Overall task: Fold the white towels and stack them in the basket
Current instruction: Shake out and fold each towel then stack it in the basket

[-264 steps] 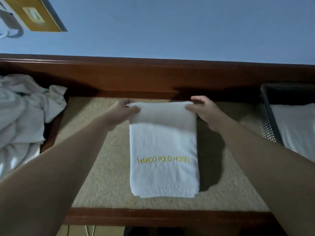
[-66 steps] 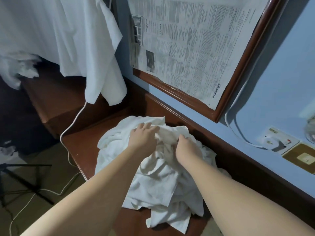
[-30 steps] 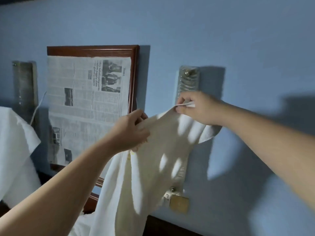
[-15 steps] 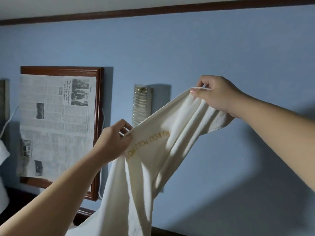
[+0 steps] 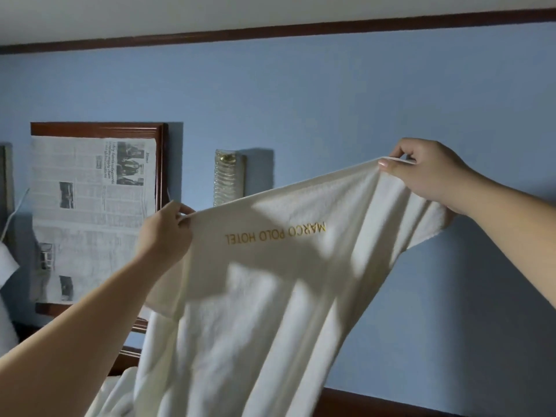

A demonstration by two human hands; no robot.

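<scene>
While pinched at its top edge, white towel (image 5: 264, 296) between left hand (image 5: 164, 236) and right hand (image 5: 427, 173).

dim, bluish room light, soft patchy shadows across the towel (image 5: 264, 296), slight wide-angle bending at the edges.

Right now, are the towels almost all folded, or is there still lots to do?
Still some to do. This white towel isn't folded yet: the left hand and right hand pinch its top edge and hold it up, spread out, with the gold hotel name upside down. More white cloth hangs at the left edge. The basket isn't in view, so I can't count finished ones.
</scene>
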